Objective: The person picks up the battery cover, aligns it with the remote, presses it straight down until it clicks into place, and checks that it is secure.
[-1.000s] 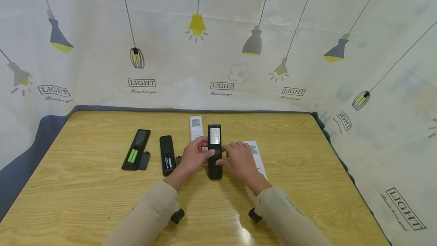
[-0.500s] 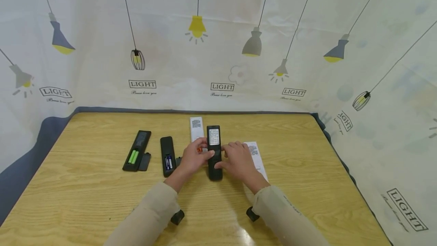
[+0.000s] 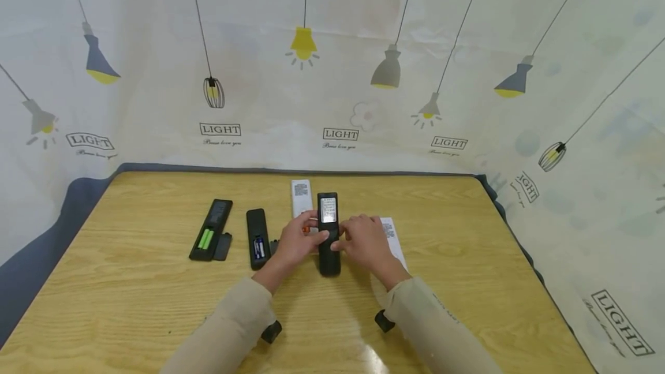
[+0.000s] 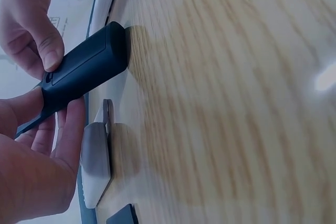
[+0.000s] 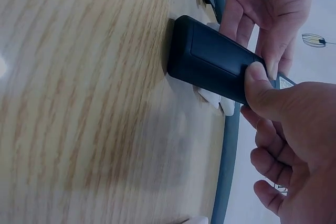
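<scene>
A black remote control (image 3: 329,260) stands tilted over the table with its back and a white label facing me. My left hand (image 3: 301,239) holds its left side, thumb on the back and fingers underneath, as the left wrist view shows. From the other side my right hand (image 3: 365,242) pinches it. In the right wrist view the right thumb (image 5: 260,80) presses on the back near the end of the battery cover (image 5: 218,51), which sits in place. The remote's lower end appears close to the tabletop; whether it touches, I cannot tell.
On the left lie two black remotes, one with green batteries (image 3: 205,239) and a loose cover (image 3: 222,247), the other (image 3: 256,224) with blue batteries. White remotes lie behind the left hand (image 3: 301,192) and beside the right (image 3: 393,241). A printed curtain (image 3: 270,103) surrounds the wooden table (image 3: 130,281).
The head view has shifted slightly. The right thumb has moved a little on the back of the remote control; both hands keep their hold.
</scene>
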A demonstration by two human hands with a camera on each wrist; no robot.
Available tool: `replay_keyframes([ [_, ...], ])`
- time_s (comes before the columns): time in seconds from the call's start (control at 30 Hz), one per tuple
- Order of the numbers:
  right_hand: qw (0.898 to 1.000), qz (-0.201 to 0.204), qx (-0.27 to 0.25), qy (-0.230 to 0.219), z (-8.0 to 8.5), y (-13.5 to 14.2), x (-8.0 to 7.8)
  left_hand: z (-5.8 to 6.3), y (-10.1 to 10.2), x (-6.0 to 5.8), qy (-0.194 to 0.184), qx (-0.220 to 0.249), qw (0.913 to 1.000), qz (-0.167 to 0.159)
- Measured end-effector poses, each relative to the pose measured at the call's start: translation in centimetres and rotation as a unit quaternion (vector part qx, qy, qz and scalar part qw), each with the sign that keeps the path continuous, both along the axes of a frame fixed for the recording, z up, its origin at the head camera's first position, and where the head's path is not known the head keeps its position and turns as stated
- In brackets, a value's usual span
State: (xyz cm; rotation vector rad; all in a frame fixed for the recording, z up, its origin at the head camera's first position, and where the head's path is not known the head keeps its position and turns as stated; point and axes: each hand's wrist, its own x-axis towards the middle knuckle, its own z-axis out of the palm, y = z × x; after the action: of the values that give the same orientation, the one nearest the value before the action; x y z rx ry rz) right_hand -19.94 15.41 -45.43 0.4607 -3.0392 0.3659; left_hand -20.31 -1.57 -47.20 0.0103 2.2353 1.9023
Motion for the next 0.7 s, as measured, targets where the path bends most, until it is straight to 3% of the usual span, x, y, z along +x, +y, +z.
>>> replay_keyframes([
  [0.3, 0.999, 0.011, 0.017, -0.034, 0.2, 0.2, 0.4, 0.0, 0.3, 0.2, 0.015, -0.018, 0.9997, 0.011],
  [0.43, 0.999, 0.015, 0.032, -0.03, 0.2, 0.3, 0.5, 0.1, 0.4, 0.3, 0.021, -0.024, 0.9994, 0.014],
  [0.7, 1.0, 0.021, 0.006, -0.019, 1.1, 1.3, 0.5, 0.3, 0.4, 0.2, 0.009, -0.01, 0.9998, 0.014],
])
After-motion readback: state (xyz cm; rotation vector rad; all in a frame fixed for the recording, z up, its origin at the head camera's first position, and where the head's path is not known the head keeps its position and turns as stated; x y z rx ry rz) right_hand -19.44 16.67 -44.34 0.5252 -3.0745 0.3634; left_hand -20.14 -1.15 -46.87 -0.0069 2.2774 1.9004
